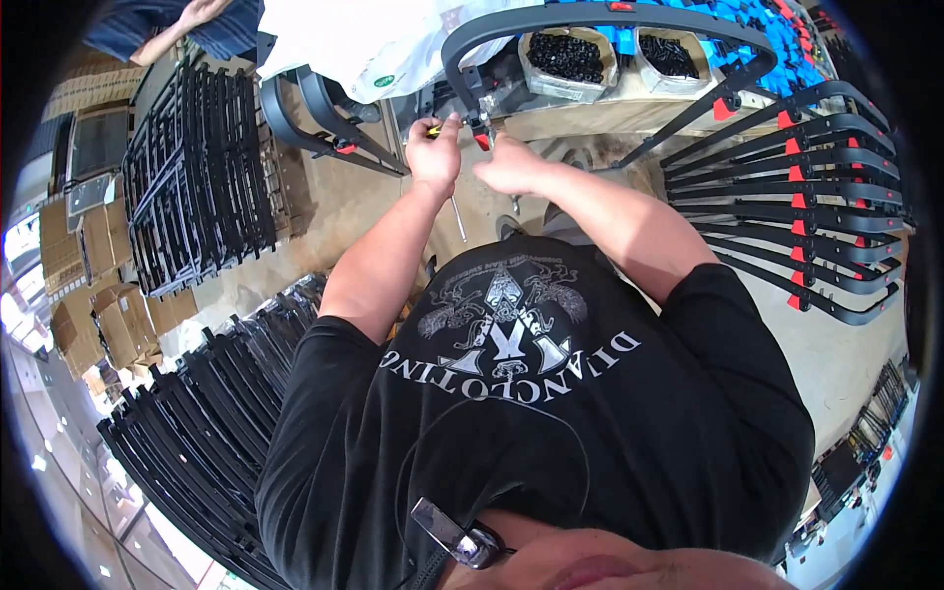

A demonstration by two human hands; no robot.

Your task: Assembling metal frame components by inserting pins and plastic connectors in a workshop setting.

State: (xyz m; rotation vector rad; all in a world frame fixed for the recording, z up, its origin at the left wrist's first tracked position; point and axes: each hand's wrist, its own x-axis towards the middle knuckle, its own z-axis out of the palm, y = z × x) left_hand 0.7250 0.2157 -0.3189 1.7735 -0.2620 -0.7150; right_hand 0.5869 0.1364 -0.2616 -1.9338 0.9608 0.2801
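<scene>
My left hand is closed around a screwdriver with a yellow and black handle. Its thin metal shaft points down toward me. Just to the right, my right hand has its fingers closed at the lower end of a black curved frame; what they pinch is hidden. A red piece shows on that frame end, between my two hands. The frame arches over the bench from there and comes down on the right, where another red piece sits on it.
Two boxes of small black parts stand on the bench, near many blue pieces and a white plastic bag. More curved frames fan out at right. Black bars and cardboard boxes lie left. Another person's hand shows top left.
</scene>
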